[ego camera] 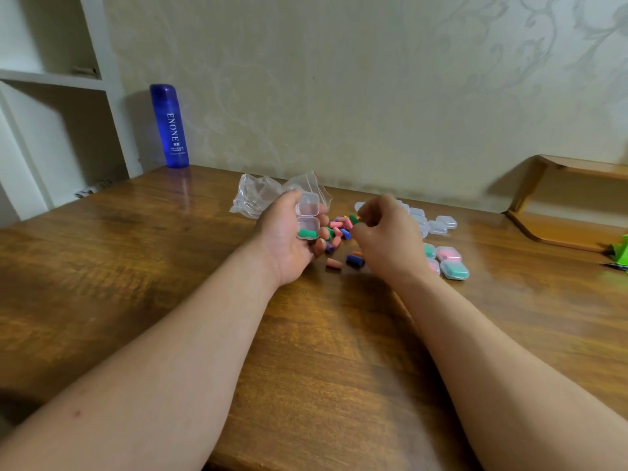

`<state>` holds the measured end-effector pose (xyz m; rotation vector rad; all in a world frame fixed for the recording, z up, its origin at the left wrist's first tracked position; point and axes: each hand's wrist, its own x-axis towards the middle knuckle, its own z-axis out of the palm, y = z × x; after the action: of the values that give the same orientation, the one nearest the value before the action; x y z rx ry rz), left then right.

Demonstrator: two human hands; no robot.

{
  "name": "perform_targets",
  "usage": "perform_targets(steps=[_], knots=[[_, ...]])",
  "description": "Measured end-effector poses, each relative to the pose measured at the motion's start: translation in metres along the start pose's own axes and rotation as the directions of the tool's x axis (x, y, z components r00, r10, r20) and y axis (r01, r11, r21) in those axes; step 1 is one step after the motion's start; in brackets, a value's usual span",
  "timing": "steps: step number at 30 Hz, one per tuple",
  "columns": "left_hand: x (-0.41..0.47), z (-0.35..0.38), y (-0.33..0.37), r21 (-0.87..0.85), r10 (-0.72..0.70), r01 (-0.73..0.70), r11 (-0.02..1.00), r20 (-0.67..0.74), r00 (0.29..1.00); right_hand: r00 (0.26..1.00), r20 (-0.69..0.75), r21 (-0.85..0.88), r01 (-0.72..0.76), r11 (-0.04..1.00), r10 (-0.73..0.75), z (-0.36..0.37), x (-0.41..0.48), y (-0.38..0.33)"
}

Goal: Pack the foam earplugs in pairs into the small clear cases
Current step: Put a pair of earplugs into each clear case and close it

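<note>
My left hand [283, 239] holds a small clear case [307, 217] with its lid flipped up; one green earplug [307, 233] lies in the lower half. My right hand [387, 236] pinches a second green earplug [354, 219] just right of the case. Between and below the hands a loose pile of earplugs [336, 232] in pink, blue, purple and orange lies on the wooden table [170, 266]. Empty clear cases [438, 226] sit behind my right hand. Filled closed cases [452, 263] with green and pink plugs sit to its right.
A crumpled clear zip bag [261, 195] lies behind my left hand. A tall blue bottle [170, 127] stands at the back left by white shelves [51, 79]. A wooden shelf unit [571, 205] and a green object [620, 251] sit at the right edge.
</note>
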<state>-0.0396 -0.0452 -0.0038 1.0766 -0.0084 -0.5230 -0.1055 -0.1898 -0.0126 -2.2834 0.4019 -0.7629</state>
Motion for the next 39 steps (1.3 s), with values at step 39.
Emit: perform_targets(steps=[39], knots=[[-0.006, -0.005, 0.0, 0.003, -0.132, 0.137, 0.99, 0.292, 0.947, 0.96, 0.166, 0.272, 0.177, 0.946, -0.227, -0.008, -0.016, -0.018]])
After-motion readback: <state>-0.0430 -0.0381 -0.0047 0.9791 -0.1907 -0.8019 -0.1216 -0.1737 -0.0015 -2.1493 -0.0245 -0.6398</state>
